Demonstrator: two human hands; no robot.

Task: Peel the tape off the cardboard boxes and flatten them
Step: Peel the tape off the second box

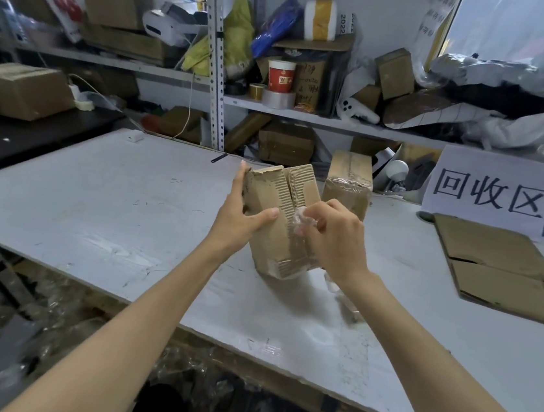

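Observation:
A small brown cardboard box [277, 220] stands tilted on the white table [101, 206] in the middle of the head view, its torn flaps pointing up. My left hand [240, 217] grips its left side, thumb across the front face. My right hand [331, 236] pinches a crumpled strip of clear tape [304, 221] on the box's right front, beside the centre seam. More clear tape still wraps the box's lower corner. A second taped box [348, 180] stands just behind it.
A flattened box [501, 265] lies at the table's right under a white paper sign [490, 193]. Loose tape scraps [344, 302] lie near my right wrist. Cluttered metal shelves [308, 115] fill the back. The near table edge runs diagonally below my forearms.

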